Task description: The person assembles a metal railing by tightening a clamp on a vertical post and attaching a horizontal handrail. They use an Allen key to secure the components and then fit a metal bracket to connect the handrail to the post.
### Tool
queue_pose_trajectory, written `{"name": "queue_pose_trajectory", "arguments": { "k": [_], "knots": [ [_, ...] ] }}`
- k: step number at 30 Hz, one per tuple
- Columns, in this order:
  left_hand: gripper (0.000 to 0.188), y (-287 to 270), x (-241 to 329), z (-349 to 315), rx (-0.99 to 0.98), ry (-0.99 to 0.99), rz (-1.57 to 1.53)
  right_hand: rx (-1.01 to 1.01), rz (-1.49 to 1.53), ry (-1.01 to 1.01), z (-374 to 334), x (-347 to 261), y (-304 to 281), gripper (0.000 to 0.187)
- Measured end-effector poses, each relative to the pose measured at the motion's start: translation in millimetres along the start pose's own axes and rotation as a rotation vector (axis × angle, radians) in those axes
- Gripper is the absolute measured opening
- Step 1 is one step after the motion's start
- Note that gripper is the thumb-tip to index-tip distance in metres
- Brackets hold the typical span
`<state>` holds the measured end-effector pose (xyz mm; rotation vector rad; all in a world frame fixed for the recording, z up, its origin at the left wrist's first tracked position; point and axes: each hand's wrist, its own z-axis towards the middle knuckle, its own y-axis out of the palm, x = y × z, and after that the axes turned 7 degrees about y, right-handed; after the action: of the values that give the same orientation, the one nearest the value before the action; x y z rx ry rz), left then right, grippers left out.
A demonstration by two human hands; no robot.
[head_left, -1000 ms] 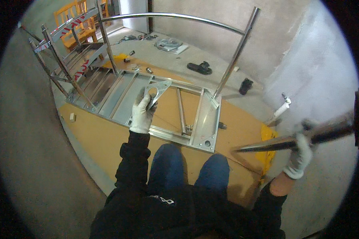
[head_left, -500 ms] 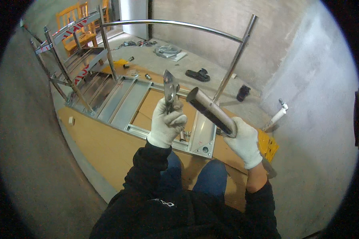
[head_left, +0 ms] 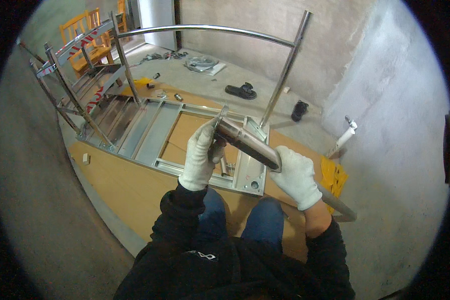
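My left hand (head_left: 199, 156), in a white glove, is closed on a shiny metal fitting (head_left: 223, 113) that looks like a flange plate. Its flat edge stands up past my fingers, against the open end of a thick steel tube (head_left: 250, 144). Around the bend of that tube wraps my gloved right hand (head_left: 297, 176). More of the tube emerges behind my right wrist and slants down to the right. Whether the fitting is seated on the tube end is hidden by my left fingers. Below both hands lies a metal frame (head_left: 167, 162).
Cardboard (head_left: 120, 177) lies under the frame. From the frame rise steel posts joined by a curved rail (head_left: 205, 30). A sandal (head_left: 241, 91), small metal fittings (head_left: 178, 97), a coil of tubing (head_left: 201, 63) and wooden chairs (head_left: 75, 42) stand beyond. A white pipe (head_left: 342, 140) sits by the right wall.
The tube's end and the metal fitting, apart before, have come together in front of my left hand. My right hand has moved left with the tube. The view has shifted slightly.
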<state>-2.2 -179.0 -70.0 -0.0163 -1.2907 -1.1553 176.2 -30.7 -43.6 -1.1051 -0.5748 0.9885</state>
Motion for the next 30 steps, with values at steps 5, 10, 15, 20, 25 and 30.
{"name": "queue_pose_trajectory", "arguments": {
  "k": [5, 10, 15, 20, 25, 30],
  "knots": [
    [0.061, -1.7, 9.8, 2.5, -0.056, 0.002, 0.119, 0.010, 0.016, -0.003, -2.3, -0.8, -4.0, 0.029],
    [0.064, -15.4, 18.6, 3.9, -0.125, -0.051, 0.178, -0.141, 0.156, -0.036, 0.8, 1.8, -3.7, 0.031],
    [0.062, -14.9, 35.0, 14.7, -0.149, -0.031, 0.165, -0.139, 0.221, 0.019, -0.2, -13.5, -1.8, 0.035],
    [0.058, -29.3, 54.5, 24.0, -0.307, -0.142, 0.386, -0.175, 0.247, 0.059, -7.6, -23.5, 10.6, 0.045],
    [0.044, -28.5, 30.1, 11.6, -0.272, -0.207, 0.254, -0.580, 0.732, 0.145, 0.4, -28.5, 3.9, 0.065],
    [0.044, -32.9, 19.2, 3.5, -0.235, -0.285, 0.247, -0.498, 0.547, 0.130, -4.2, -29.8, 6.3, 0.048]
  ]
}}
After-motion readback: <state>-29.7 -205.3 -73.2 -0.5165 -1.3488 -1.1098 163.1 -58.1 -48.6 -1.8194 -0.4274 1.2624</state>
